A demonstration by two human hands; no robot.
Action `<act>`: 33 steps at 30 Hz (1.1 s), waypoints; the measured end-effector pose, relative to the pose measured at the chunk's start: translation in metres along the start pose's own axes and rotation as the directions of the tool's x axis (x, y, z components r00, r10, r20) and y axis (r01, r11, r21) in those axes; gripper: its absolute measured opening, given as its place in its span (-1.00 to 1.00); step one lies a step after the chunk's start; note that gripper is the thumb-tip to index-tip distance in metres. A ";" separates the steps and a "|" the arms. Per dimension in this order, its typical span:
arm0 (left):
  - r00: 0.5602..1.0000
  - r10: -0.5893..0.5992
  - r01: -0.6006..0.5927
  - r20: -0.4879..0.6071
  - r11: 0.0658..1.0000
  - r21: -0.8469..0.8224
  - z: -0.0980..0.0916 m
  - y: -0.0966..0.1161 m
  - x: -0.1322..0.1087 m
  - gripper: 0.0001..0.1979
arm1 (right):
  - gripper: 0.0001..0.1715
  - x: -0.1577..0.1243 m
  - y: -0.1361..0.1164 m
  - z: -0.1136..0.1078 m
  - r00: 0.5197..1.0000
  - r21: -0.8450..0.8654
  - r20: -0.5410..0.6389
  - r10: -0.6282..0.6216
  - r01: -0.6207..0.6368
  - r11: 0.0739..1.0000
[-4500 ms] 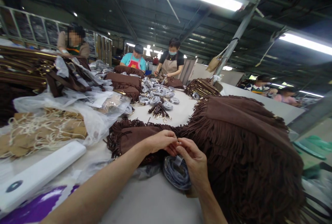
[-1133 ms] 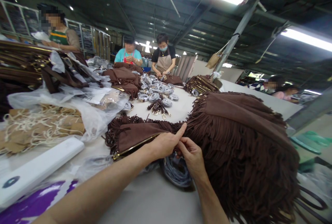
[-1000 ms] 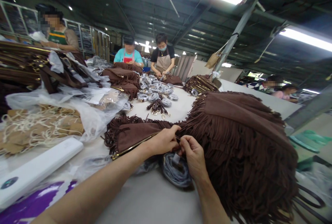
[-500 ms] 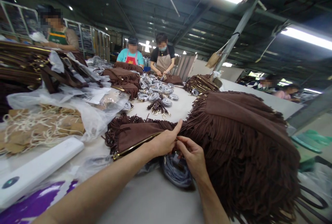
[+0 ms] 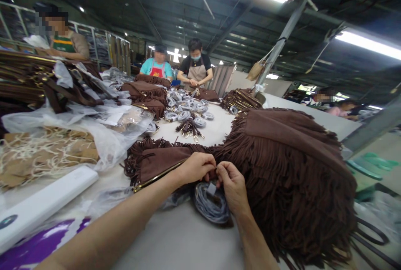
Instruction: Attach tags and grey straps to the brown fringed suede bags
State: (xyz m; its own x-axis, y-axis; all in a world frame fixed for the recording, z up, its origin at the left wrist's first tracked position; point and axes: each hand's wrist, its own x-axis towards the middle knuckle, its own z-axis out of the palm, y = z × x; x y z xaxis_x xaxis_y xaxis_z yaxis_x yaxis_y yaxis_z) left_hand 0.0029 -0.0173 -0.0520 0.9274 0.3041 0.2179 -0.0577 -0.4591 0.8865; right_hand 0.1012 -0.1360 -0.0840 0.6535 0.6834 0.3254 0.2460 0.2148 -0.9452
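Note:
A dark brown fringed bag [image 5: 163, 161] with a gold zipper [image 5: 159, 177] lies flat on the table in front of me. Over its right end, my left hand [image 5: 198, 167] is closed, fingers curled in a pinch. Close beside it, my right hand [image 5: 232, 182] pinches with thumb and forefinger. Whatever is between the fingers is too small and too covered to make out. Just below both hands rests a coiled strap in clear grey plastic wrap [image 5: 211, 207], with a small pale tag on it.
A tall pile of brown fringed bags [image 5: 291, 170] stands at right. At left lie tan tags with white strings [image 5: 46, 153], a white bar-shaped device [image 5: 50, 203] and a purple packet [image 5: 37, 245]. Wrapped strap coils [image 5: 188, 111] sit mid-table. Co-workers [image 5: 196, 67] work across the table.
My left thumb, raised before, has come down and the fingers have curled in. The hands have drawn slightly apart, and the small tag on the wrapped coil shows more clearly.

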 end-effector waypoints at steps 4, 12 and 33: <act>0.999 -0.015 0.009 -0.047 0.991 -0.135 0.000 -0.003 0.002 -0.92 | -0.64 0.002 0.002 -0.002 0.992 0.230 -0.004 0.126 -0.121 0.966; 0.996 0.008 -0.012 -0.087 0.999 -0.052 -0.005 -0.004 0.002 -0.92 | -0.63 0.003 0.006 -0.005 0.986 0.318 -0.033 0.163 -0.144 0.937; 0.985 0.053 -0.040 -0.163 0.996 0.084 0.004 -0.002 0.000 -0.87 | -0.61 0.003 0.011 0.000 0.992 0.163 -0.082 0.092 -0.078 0.983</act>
State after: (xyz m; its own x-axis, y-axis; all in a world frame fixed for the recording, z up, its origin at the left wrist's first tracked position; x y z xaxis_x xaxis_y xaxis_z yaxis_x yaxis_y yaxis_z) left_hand 0.0047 -0.0197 -0.0552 0.8505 0.4111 0.3281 -0.0633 -0.5393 0.8397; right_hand 0.1059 -0.1317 -0.0933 0.7297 0.6410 0.2382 0.0742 0.2721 -0.9594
